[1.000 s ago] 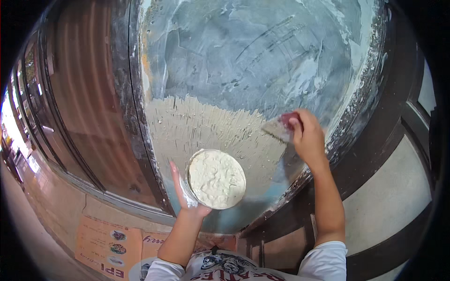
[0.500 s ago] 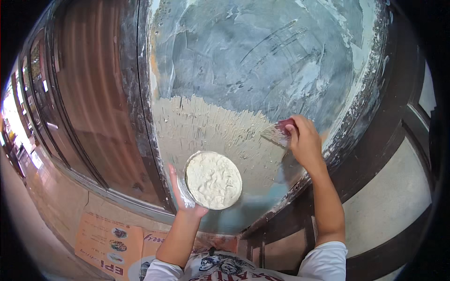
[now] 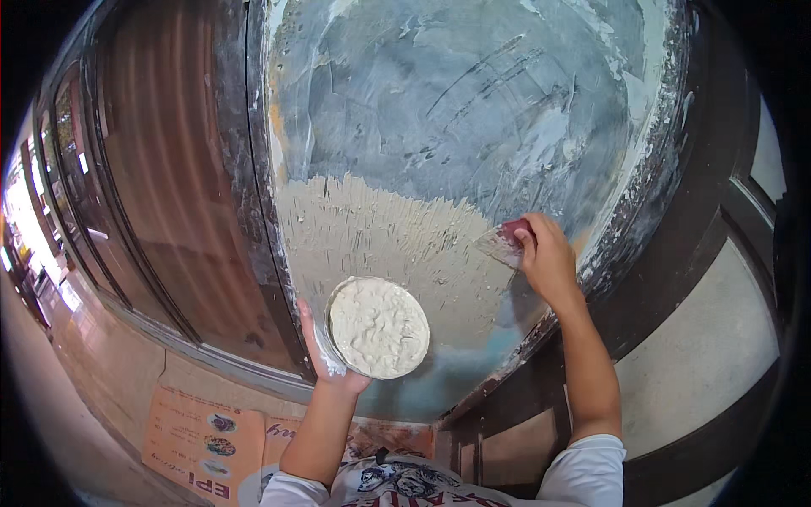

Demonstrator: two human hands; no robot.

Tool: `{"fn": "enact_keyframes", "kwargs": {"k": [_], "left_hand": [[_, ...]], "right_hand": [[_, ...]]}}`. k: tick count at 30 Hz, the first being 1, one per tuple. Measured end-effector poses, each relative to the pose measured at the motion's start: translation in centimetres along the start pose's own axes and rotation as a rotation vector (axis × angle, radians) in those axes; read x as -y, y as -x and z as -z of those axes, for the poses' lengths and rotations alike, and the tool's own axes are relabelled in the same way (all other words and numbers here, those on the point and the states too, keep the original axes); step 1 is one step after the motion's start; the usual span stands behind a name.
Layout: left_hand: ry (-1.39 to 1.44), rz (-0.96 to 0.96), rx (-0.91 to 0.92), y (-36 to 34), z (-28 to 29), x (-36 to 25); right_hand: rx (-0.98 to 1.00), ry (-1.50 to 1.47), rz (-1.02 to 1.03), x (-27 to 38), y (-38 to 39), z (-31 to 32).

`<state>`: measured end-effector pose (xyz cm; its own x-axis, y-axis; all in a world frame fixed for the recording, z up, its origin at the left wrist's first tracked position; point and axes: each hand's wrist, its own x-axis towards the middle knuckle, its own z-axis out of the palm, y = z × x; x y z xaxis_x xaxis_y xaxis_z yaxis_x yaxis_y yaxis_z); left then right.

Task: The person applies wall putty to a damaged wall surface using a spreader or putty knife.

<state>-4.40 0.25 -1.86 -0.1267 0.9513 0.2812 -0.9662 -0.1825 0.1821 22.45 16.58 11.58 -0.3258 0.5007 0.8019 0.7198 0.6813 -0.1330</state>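
My left hand (image 3: pixel 325 351) supports a round tub of off-white putty (image 3: pixel 378 328) from its left side and underneath; the paste reaches near the rim and its surface is lumpy. White smears cover part of that palm. My right hand (image 3: pixel 547 258) is closed round the dark red handle of a putty knife (image 3: pixel 503 243). Its wide blade, coated with putty, lies against the wall (image 3: pixel 422 101) at the right edge of a rough beige putty layer (image 3: pixel 380 224). Above that layer the wall is grey-blue and streaked. A pale turquoise patch shows below it.
To the left stands a brown framed glass panel (image 3: pixel 169 169). Dark wooden framing with pale panels (image 3: pixel 701 338) rises close on the right. Orange printed sheets (image 3: pixel 203 439) lie on the floor at lower left.
The putty knife has shifted slightly to the right and down along the wall with my right hand. The tub has moved a little left and down in the picture.
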Motion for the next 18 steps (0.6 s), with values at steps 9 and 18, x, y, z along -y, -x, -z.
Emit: {"fn": "enact_keyframes", "kwargs": {"k": [9,18], "left_hand": [[0.017,-0.007,-0.035,0.7,-0.5,-0.5],[-0.009,-0.069,-0.084,1.8,-0.3,-1.0]], "right_hand": [[0.011,-0.152,-0.093,0.3,-0.3,0.8],[-0.041,-0.209,-0.176,-1.3,-1.6,2.0]]}}
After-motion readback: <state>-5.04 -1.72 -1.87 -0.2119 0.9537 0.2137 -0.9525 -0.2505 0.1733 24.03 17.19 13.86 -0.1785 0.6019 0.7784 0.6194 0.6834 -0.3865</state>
